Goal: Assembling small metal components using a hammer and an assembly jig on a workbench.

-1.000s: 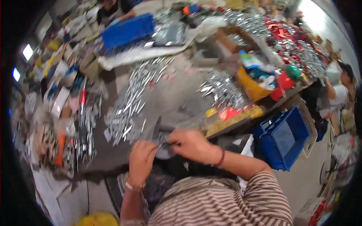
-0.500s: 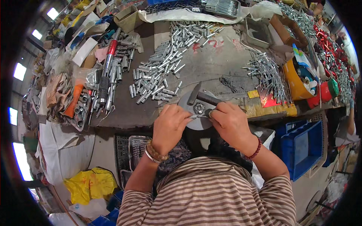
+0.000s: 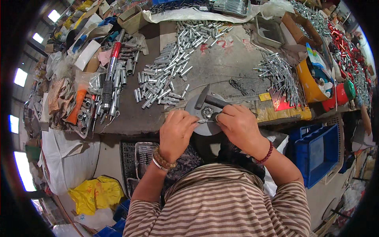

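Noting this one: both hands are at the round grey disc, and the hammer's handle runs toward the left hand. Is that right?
Not quite: the hammer's handle runs toward the right hand, not the left hand, as the head view shows. The rest stands: both hands are at the round grey disc.

A crumpled yellow bag [image 3: 96,195] lies low and to the left of the grip, near a bulky white sack [image 3: 65,158]. Right of the grip sits a blue crate [image 3: 302,162]; farther off, beyond it rightward, a yellow bucket [image 3: 308,83] and open cardboard box [image 3: 291,29].
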Demonstrator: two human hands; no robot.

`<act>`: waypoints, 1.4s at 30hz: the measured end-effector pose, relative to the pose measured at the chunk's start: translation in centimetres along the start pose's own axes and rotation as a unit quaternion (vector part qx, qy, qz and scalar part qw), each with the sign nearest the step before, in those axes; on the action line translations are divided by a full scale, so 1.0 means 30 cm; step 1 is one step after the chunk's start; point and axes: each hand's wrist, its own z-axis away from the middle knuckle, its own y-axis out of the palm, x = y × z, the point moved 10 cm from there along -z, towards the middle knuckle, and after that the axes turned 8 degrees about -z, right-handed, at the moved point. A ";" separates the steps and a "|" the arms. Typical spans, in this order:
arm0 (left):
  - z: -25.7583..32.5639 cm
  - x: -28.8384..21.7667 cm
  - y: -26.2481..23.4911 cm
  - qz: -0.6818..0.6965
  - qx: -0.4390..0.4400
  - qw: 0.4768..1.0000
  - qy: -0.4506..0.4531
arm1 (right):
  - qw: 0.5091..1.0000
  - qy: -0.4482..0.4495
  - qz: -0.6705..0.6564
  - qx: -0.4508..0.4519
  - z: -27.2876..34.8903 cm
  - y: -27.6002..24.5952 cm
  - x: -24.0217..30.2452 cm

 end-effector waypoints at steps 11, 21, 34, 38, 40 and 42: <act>0.012 0.039 0.016 0.096 -0.008 0.995 -0.030 | 0.999 -0.031 -0.017 -0.009 -0.007 0.034 0.013; 0.018 0.033 0.012 0.075 0.000 0.996 -0.054 | 0.965 0.225 0.080 -0.106 0.078 -0.247 -0.342; 0.036 0.031 0.008 0.065 -0.015 0.996 -0.052 | 0.969 0.208 0.086 -0.102 0.065 -0.187 -0.446; 0.039 0.023 0.011 0.081 -0.006 0.996 -0.044 | 0.985 0.153 -0.012 -0.080 0.007 -0.169 -0.283; 0.035 0.028 0.022 0.083 -0.005 0.995 -0.056 | 0.991 0.119 -0.038 -0.056 -0.019 -0.085 -0.186; 0.033 0.031 0.026 0.089 0.001 0.995 -0.043 | 0.993 0.071 -0.087 -0.033 -0.059 -0.008 -0.066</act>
